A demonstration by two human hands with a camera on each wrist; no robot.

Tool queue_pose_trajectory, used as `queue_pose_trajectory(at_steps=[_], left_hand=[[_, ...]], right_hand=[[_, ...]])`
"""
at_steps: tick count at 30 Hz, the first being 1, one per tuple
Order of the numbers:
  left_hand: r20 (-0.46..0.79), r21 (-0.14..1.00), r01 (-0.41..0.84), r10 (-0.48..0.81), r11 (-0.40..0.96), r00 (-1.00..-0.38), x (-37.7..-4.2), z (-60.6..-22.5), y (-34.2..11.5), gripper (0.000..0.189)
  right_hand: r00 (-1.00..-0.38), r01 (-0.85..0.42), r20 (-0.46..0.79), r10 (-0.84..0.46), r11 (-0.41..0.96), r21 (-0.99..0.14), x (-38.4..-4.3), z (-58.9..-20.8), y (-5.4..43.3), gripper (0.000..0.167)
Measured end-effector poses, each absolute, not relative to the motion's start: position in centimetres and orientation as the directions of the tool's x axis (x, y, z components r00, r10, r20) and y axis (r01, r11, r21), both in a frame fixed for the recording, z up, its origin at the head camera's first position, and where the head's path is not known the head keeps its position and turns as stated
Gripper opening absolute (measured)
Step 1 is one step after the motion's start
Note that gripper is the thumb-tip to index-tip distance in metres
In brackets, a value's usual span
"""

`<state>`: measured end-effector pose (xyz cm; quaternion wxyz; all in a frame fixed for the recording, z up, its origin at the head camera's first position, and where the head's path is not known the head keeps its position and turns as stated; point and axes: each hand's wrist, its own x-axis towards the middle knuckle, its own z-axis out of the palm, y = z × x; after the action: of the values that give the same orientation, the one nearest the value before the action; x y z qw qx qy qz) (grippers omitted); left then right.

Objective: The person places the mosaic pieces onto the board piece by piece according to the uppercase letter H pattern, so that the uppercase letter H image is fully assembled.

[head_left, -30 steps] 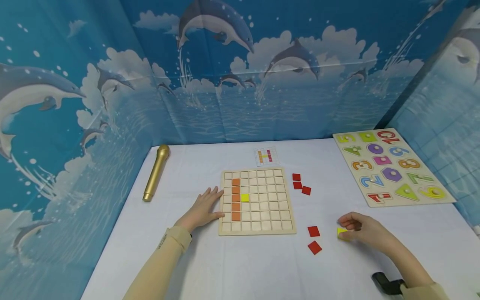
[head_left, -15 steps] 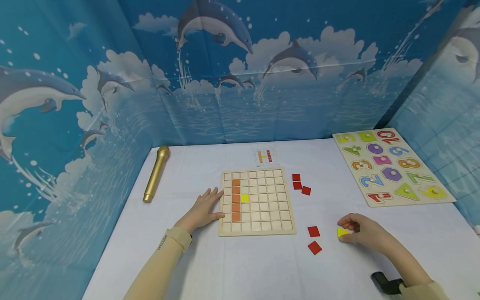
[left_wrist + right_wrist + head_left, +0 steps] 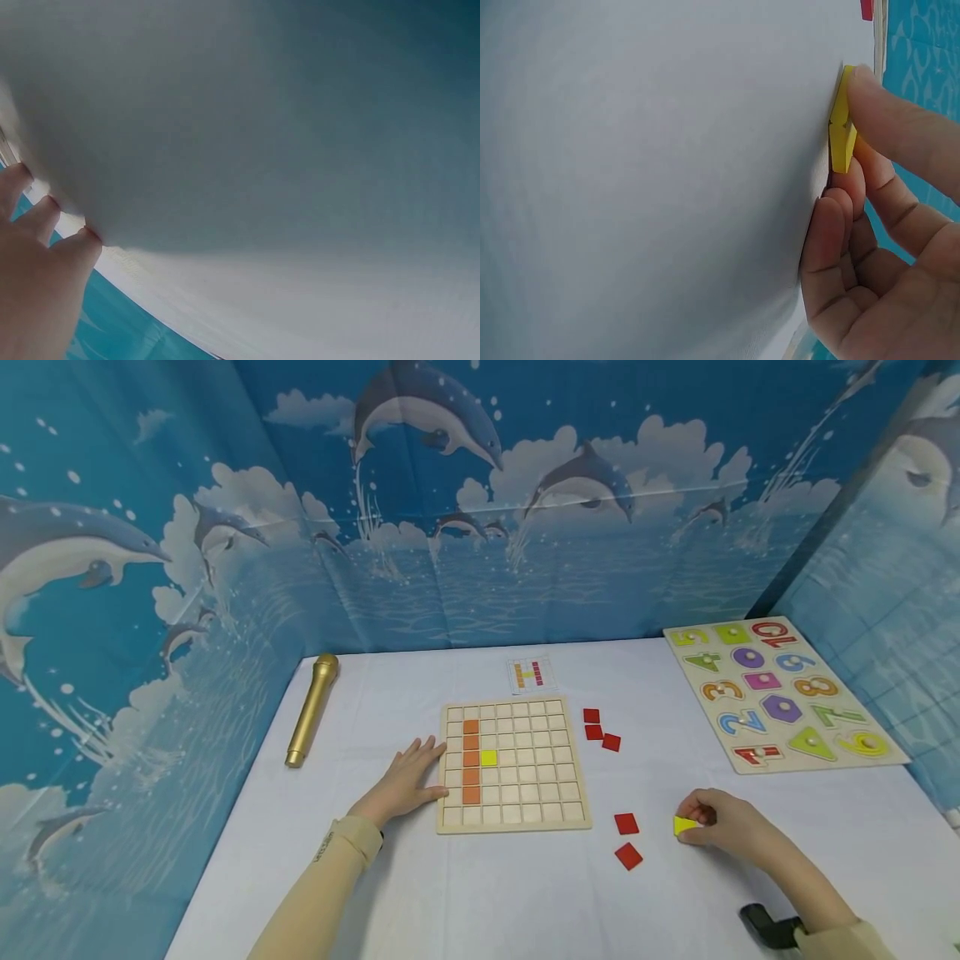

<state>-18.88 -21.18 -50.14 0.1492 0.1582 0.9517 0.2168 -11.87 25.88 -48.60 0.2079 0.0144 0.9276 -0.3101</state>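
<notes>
A wooden grid board [image 3: 525,825] lies flat on the table, with a column of orange square tiles [image 3: 471,758] and one yellow tile [image 3: 489,758] on its cells. My left hand [image 3: 401,785] rests at the board's left edge, fingers spread; its fingertips show in the left wrist view. Right of the board, my right hand [image 3: 723,822] pinches a yellow square tile [image 3: 682,826] between thumb and fingers at the tabletop. Two yellow pieces [image 3: 842,124] appear side by side in the right wrist view, partly covered by the thumb.
Red tiles [image 3: 627,823] lie in two loose groups right of the board. A small pattern card [image 3: 532,675] sits behind it. A gold microphone [image 3: 313,710] lies at left, a number puzzle board [image 3: 780,693] at back right. A dolphin-print curtain [image 3: 480,585] surrounds the table.
The right hand's fingers have drawn in slightly around the yellow tile. The left hand stays at the board's edge, and the tiles on the board have not moved.
</notes>
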Motion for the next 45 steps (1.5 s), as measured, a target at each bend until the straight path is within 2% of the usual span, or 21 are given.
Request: queue_pose_trajectory(at_steps=[11, 21, 27, 37, 45], left_hand=[[-0.210, 0.476, 0.244, 0.379, 0.845, -0.901, -18.8, -50.1, -21.5, 0.080], [-0.207, 0.478, 0.251, 0.386, 0.842, -0.899, -18.9, -50.3, -21.5, 0.080], [-0.201, 0.478, 0.254, 0.386, 0.841, -0.900, -18.9, -50.3, -21.5, 0.080], [-0.216, 0.483, 0.239, 0.380, 0.842, -0.899, -18.9, -49.7, -21.3, 0.080], [-0.226, 0.460, 0.231, 0.364, 0.857, -0.903, -18.9, -49.9, -21.3, 0.080]], right_hand=[[-0.906, 0.165, -0.412, -0.094, 0.819, -0.549, -11.8, -48.3, 25.5, 0.033], [-0.894, 0.159, -0.437, -0.100, 0.840, -0.518, -11.4, -48.2, 25.0, 0.027], [-0.913, 0.119, -0.387, -0.129, 0.823, -0.555, -12.2, -47.3, 24.2, 0.027], [-0.959, 0.038, -0.239, -0.151, 0.768, -0.639, -15.0, -45.9, 18.9, 0.024], [-0.956, 0.031, -0.226, -0.189, 0.697, -0.717, -18.2, -45.5, 13.5, 0.024]])
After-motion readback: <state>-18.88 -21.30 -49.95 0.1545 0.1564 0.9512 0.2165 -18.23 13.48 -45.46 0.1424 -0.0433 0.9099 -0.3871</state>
